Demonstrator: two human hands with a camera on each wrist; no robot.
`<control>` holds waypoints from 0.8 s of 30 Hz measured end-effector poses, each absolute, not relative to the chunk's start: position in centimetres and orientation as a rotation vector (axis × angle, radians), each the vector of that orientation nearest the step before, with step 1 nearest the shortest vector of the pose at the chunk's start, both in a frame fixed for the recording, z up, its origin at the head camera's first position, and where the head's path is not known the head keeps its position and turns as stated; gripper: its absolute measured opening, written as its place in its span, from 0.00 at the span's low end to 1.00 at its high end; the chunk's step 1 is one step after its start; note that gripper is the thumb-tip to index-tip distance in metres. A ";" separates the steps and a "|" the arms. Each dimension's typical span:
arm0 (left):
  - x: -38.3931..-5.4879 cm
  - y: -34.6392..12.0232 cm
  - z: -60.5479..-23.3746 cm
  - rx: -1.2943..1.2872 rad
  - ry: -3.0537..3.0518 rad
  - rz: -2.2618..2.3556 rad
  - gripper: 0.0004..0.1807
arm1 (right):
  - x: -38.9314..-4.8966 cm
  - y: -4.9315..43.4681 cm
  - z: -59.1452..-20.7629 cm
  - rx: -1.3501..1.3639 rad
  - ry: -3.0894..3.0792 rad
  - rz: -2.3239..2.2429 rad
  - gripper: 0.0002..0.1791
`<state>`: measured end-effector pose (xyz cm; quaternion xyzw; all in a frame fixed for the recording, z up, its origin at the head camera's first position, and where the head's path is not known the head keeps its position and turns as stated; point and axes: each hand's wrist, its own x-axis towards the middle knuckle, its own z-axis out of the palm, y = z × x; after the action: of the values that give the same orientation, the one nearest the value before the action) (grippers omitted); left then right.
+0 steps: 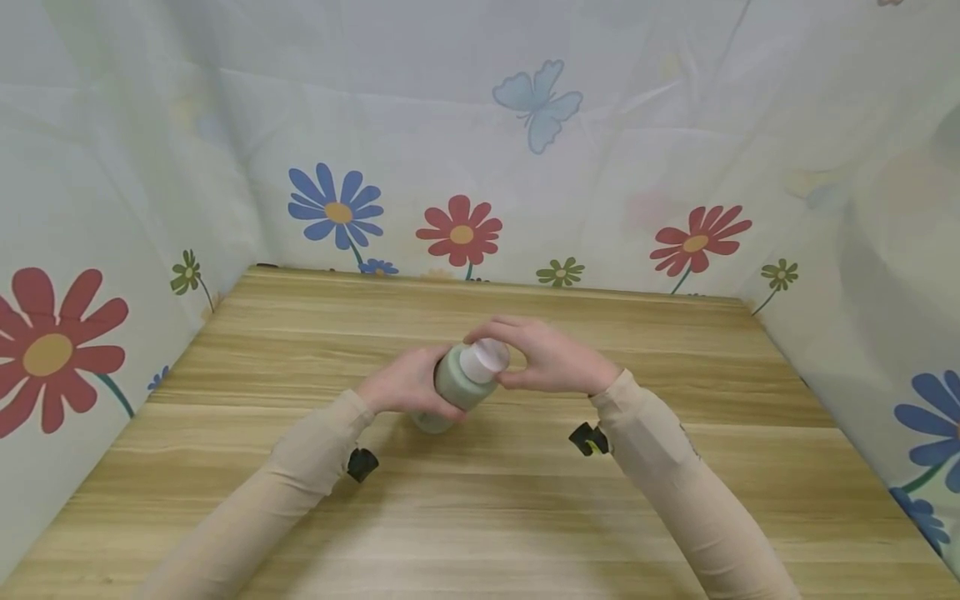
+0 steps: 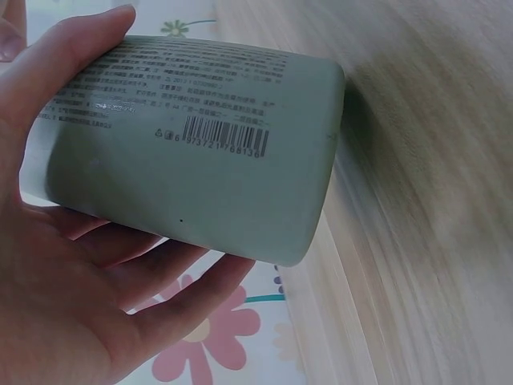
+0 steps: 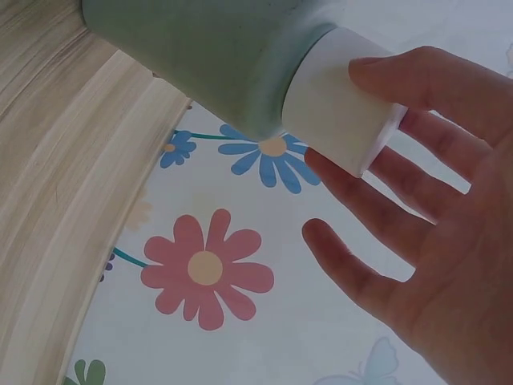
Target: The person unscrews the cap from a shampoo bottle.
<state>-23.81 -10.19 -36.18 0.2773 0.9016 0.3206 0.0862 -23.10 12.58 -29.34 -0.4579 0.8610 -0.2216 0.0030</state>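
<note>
A pale green bottle (image 1: 459, 382) with a white cap (image 1: 483, 360) is tilted over the middle of the table, its cap end up and to the right. My left hand (image 1: 412, 383) grips the bottle's body, thumb on one side and fingers curled on the other. Small print and a barcode (image 2: 226, 136) show on the bottle in the left wrist view. My right hand (image 1: 551, 354) holds the white cap between thumb and fingers. In the right wrist view the cap (image 3: 337, 100) sits on the bottle's neck, and the little finger stands off it.
The wood-grain table (image 1: 480, 517) spreads under both arms. A white curtain (image 1: 420, 108) printed with flowers and a butterfly rises behind it and along both sides. A small black piece (image 1: 362, 464) is on the left wrist, another (image 1: 588, 439) on the right.
</note>
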 end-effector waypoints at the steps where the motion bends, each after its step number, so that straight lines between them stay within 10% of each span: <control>1: -23.8 -10.2 -36.2 0.823 2.686 0.955 0.39 | -23.1 12.6 -29.3 -1.441 2.699 -0.694 0.26; 11: -23.9 -10.3 -36.2 0.808 2.687 0.940 0.39 | -23.0 12.5 -29.3 -1.252 2.732 -0.805 0.35; 24: -23.7 -10.4 -36.1 0.794 2.714 0.908 0.39 | -23.0 12.4 -29.3 -1.196 2.737 -0.779 0.25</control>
<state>-23.71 -10.39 -36.13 0.2663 0.9104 0.3047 0.0857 -22.97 12.35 -29.28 -0.3873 0.8863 -0.2523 0.0276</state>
